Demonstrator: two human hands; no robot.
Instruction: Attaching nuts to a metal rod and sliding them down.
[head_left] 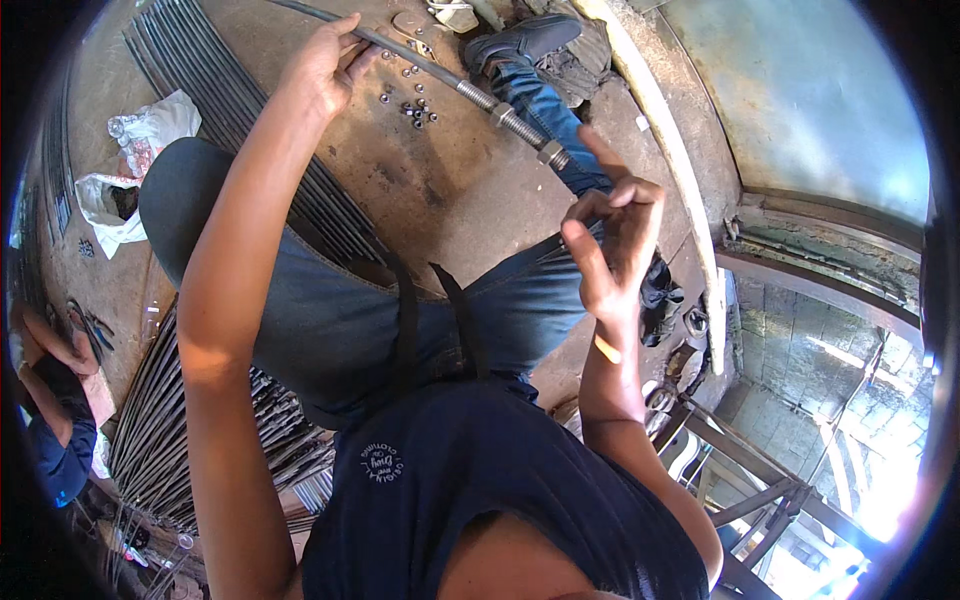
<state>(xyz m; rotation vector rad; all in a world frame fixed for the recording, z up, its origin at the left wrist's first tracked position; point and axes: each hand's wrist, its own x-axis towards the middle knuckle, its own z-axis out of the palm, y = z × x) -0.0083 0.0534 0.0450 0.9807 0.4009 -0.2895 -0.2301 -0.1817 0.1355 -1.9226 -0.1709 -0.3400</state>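
Note:
My left hand point(325, 70) is closed around a long dark metal rod point(425, 64), held slanting from upper left down toward the right. Its near right end is threaded. One hex nut point(501, 114) sits partway along the thread and another nut point(551, 154) is close to the tip. My right hand point(618, 230) is just beyond that tip, apart from it. Its index finger stretches out, the thumb stands apart and the other fingers bend; nothing shows in it. Several loose nuts point(420, 112) lie on the floor below the rod.
Bundled dark rods point(190, 70) lie at upper left, more rods point(190, 430) at lower left. White plastic bags point(112, 210) stand nearby. Another person point(60, 420) sits at far left beside pliers point(98, 330). A pale curved pole point(690, 180) and a metal frame point(750, 480) are on the right.

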